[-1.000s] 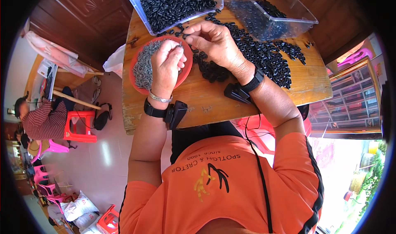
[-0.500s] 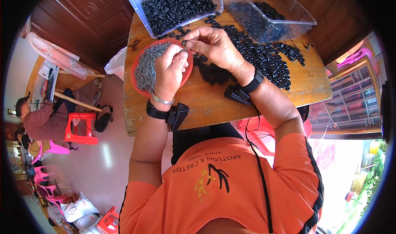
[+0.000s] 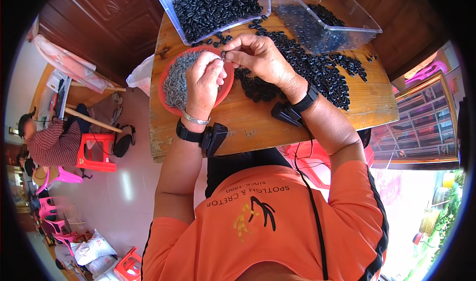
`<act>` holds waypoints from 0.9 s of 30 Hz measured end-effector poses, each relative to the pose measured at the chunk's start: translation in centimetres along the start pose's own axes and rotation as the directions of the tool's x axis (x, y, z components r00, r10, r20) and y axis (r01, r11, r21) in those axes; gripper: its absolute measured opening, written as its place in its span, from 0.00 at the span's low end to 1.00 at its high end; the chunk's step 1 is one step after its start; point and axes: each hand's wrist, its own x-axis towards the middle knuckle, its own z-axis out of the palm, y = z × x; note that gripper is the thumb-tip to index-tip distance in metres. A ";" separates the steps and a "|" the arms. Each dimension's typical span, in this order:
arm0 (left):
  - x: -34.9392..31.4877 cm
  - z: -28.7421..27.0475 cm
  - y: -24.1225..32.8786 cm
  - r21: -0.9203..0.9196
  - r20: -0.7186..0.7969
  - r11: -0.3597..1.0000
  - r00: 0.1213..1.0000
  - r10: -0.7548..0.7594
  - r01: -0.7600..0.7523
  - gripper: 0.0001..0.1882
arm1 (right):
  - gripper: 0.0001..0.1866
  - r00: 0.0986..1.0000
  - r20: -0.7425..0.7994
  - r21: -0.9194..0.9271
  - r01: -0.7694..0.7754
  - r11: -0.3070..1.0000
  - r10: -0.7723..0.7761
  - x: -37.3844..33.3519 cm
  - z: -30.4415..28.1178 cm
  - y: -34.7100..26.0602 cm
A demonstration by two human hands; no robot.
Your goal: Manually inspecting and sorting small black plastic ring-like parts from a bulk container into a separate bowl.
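Note:
My right hand (image 3: pixel 263 58) pinches a small black oval ring (image 3: pixel 224 54) between thumb and fingertips. Close beside it, my left hand (image 3: pixel 203 80) is closed, thumb against the curled fingers; whatever it grips is too small and hidden to name. The left hand is over the right side of a red bowl (image 3: pixel 228 85) filled with small grey pieces (image 3: pixel 174 85). Under and beyond my right hand spreads a loose pile of black oval rings (image 3: pixel 317 73) on the wooden table (image 3: pixel 248 130).
At the table's back stand a whitish plastic bin (image 3: pixel 167 14) with many black rings and a clear bin (image 3: pixel 354 13), tilted, with more. A person in a striped top (image 3: pixel 57 144) sits far left by a red stool (image 3: pixel 99 154). A black cable (image 3: pixel 312 196) hangs over my shirt.
The black ring in my right fingertips has turned slightly, its opening now showing more. Both hands stay nearly in place; the view has shifted a little.

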 end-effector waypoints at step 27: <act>0.0 0.0 -0.4 0.044 0.044 0.999 0.999 0.019 -0.021 0.06 | 0.08 0.999 -0.050 0.026 0.018 0.999 -0.017 0.0 0.1 -0.1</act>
